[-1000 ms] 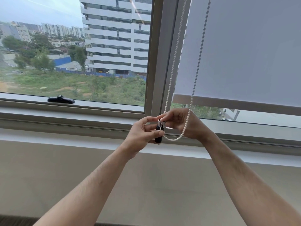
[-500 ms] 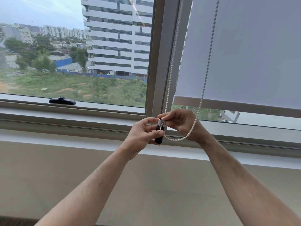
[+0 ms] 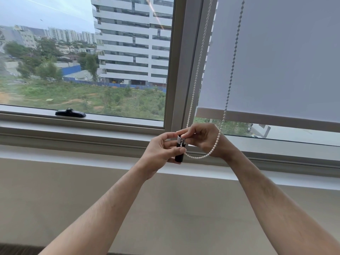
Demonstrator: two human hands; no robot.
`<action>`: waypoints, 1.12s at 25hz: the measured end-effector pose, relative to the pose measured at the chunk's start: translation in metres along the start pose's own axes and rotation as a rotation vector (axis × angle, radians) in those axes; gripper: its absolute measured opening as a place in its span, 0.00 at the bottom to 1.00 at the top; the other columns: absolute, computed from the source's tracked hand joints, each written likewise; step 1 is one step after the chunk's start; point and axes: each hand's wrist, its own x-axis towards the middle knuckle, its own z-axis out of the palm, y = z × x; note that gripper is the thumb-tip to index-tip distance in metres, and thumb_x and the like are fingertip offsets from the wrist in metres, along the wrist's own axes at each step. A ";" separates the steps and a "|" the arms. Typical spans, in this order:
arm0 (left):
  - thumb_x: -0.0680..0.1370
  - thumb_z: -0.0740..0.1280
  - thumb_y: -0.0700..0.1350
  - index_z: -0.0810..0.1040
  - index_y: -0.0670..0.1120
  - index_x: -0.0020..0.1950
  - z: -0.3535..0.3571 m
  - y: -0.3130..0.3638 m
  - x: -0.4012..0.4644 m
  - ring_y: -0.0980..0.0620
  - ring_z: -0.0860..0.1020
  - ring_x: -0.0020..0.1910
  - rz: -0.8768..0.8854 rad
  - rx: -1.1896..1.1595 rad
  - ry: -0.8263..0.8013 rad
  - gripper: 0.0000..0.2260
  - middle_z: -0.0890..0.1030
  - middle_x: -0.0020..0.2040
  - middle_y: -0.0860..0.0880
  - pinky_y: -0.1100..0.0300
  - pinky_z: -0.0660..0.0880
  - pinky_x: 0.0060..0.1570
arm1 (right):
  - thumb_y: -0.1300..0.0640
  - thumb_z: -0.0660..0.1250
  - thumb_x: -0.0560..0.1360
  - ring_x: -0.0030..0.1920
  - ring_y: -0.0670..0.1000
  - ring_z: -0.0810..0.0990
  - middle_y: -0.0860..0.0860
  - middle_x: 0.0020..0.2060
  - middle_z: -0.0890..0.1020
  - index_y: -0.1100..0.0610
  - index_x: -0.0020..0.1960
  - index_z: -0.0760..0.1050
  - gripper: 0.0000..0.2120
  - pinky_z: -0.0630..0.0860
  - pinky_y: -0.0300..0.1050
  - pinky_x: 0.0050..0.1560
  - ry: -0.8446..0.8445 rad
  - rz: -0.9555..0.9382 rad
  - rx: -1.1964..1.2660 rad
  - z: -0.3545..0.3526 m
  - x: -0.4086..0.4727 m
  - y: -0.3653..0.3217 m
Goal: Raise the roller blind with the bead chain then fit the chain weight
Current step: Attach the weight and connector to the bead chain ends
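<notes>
A grey roller blind covers most of the right window, its bottom bar a little above the sill. A white bead chain hangs in a loop in front of the frame, its lowest curve at my right wrist. The chain weight, a small black cylinder with a silver top, stands upright in my left hand. My right hand pinches the chain at the weight's silver top, where a few beads lie in its slot.
The vertical window frame stands just behind the chain. A black window handle lies on the left sill. Below the sill is a plain beige wall.
Both hands stay together on the weight and chain. The chain's right strand has swung a little to the right, and the view has shifted slightly.
</notes>
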 end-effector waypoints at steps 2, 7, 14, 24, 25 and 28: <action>0.70 0.76 0.35 0.74 0.42 0.64 0.000 -0.001 0.000 0.45 0.83 0.45 -0.005 0.012 0.015 0.24 0.86 0.47 0.44 0.47 0.81 0.42 | 0.73 0.71 0.72 0.52 0.54 0.87 0.56 0.52 0.86 0.62 0.43 0.82 0.08 0.82 0.49 0.54 0.012 -0.012 -0.055 0.001 0.000 0.002; 0.70 0.76 0.35 0.76 0.43 0.64 -0.002 0.000 -0.001 0.46 0.82 0.44 -0.012 0.043 0.009 0.24 0.85 0.47 0.43 0.46 0.82 0.42 | 0.73 0.71 0.72 0.53 0.59 0.86 0.61 0.52 0.85 0.62 0.43 0.82 0.07 0.82 0.55 0.55 -0.021 0.003 -0.132 0.000 0.002 -0.001; 0.67 0.78 0.41 0.83 0.51 0.53 0.000 0.004 -0.007 0.49 0.83 0.41 0.010 0.063 -0.044 0.17 0.86 0.44 0.47 0.50 0.82 0.37 | 0.76 0.69 0.72 0.50 0.55 0.86 0.59 0.49 0.86 0.58 0.39 0.78 0.14 0.82 0.50 0.55 -0.086 0.052 -0.125 -0.005 0.004 -0.010; 0.72 0.73 0.32 0.78 0.44 0.60 0.002 0.017 -0.010 0.49 0.82 0.34 0.017 0.085 -0.070 0.19 0.84 0.44 0.43 0.54 0.80 0.34 | 0.67 0.72 0.72 0.48 0.49 0.85 0.50 0.46 0.86 0.50 0.52 0.84 0.15 0.81 0.47 0.51 -0.093 -0.037 -0.405 -0.014 0.009 -0.016; 0.72 0.73 0.32 0.78 0.43 0.61 0.003 0.018 -0.011 0.49 0.82 0.34 0.022 0.093 -0.073 0.19 0.84 0.45 0.42 0.53 0.80 0.35 | 0.68 0.72 0.71 0.48 0.50 0.84 0.51 0.47 0.86 0.51 0.52 0.84 0.15 0.81 0.47 0.50 -0.105 -0.033 -0.411 -0.014 0.010 -0.017; 0.73 0.73 0.32 0.77 0.42 0.62 0.005 0.020 -0.011 0.48 0.82 0.33 0.037 0.106 -0.037 0.19 0.84 0.44 0.40 0.53 0.80 0.35 | 0.69 0.73 0.72 0.45 0.44 0.84 0.52 0.46 0.86 0.53 0.52 0.85 0.15 0.79 0.40 0.49 -0.105 0.025 -0.415 -0.017 0.013 -0.021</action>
